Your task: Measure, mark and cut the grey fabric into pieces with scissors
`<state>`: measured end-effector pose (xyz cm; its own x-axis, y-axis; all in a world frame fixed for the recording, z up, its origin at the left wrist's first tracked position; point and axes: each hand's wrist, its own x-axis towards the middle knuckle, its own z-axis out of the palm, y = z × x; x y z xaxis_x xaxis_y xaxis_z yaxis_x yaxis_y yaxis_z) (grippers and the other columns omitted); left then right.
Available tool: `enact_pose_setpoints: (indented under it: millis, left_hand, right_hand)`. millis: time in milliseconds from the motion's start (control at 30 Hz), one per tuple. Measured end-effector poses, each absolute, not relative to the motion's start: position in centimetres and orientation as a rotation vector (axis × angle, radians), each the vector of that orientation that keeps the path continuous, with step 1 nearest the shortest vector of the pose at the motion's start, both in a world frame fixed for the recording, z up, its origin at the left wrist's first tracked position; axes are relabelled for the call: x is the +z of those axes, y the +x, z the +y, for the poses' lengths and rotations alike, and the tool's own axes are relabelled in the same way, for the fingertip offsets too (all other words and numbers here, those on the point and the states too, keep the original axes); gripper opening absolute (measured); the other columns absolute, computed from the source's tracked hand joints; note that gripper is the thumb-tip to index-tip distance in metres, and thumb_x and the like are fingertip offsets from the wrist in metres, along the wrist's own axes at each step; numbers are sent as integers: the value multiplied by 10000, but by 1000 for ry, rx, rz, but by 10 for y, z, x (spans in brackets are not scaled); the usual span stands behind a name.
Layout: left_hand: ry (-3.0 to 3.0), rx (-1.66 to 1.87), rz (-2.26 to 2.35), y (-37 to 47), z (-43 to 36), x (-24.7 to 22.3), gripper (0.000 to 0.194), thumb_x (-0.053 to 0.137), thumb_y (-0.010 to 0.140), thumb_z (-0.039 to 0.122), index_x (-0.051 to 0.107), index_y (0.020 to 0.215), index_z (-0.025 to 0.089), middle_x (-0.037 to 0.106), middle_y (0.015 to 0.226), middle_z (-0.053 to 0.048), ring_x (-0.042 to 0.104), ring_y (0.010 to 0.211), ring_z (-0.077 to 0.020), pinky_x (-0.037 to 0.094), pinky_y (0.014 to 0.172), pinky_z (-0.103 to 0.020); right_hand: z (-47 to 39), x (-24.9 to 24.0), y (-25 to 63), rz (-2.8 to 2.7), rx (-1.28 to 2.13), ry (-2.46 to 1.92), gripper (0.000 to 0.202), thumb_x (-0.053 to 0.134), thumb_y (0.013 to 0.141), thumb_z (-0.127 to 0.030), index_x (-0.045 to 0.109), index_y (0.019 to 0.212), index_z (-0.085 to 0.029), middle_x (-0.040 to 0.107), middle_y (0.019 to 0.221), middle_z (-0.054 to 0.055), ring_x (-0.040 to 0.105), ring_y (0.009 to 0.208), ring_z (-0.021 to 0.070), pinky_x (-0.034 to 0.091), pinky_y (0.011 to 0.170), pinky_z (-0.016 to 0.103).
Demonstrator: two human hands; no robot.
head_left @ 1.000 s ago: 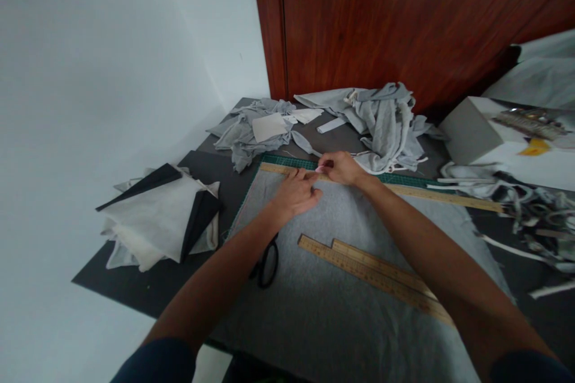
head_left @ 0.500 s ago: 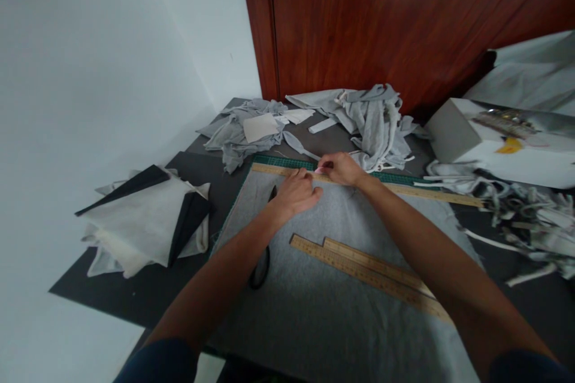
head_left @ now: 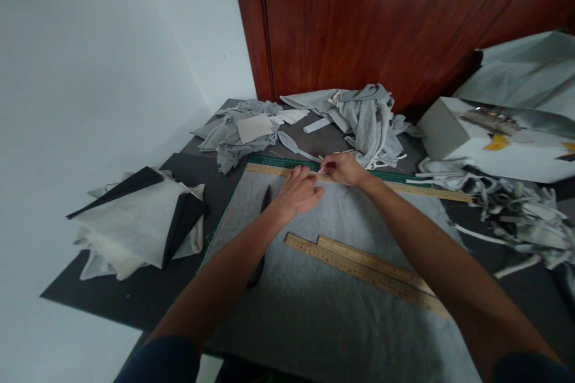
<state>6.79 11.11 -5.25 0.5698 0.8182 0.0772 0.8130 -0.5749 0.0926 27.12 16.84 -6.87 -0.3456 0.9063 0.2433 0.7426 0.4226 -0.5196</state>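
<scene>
Grey cloth (head_left: 354, 323) lies spread over a green cutting mat (head_left: 281, 161), with a long wooden ruler (head_left: 431, 192) across its far edge. My left hand (head_left: 300, 190) rests flat on this ruler, fingers apart, pressing it down. Just right of it, my right hand (head_left: 345, 169) pinches a small pink piece of tailor's chalk (head_left: 322, 170) against the ruler's far side. Under and beside my left forearm lie black scissors (head_left: 266, 198), partly hidden. Two shorter wooden rulers (head_left: 359, 266) lie side by side on the cloth between my arms; my right forearm covers their ends.
Folded pale and black fabric (head_left: 135, 215) is stacked at the left. Grey cloth scraps (head_left: 231, 137) and crumpled cloth (head_left: 366, 114) lie at the back. On the right stand a white box (head_left: 449, 131) and a heap of strips (head_left: 521, 215). A red-brown wooden panel (head_left: 359, 18) rises behind.
The view has shifted slightly, moving most things a little left. My right hand, with the chalk, has moved slightly right along the ruler relative to the cloth. My left hand stays pressed on the ruler.
</scene>
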Motion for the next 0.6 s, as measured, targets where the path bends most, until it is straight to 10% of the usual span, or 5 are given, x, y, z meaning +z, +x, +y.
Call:
enact_pose_setpoints:
  millis: [600]
  left_hand:
    - [2733,175,1421,92,101,-58,404,415,1004,381,668,1243,177,601,1290,-133,486,1269,-310,408,1114,-464]
  right_hand:
    - [150,-66,320,-2123,482,-1495,42,723,762,-228,750,761,-197,738,732,32,652,692,187,449,650,276]
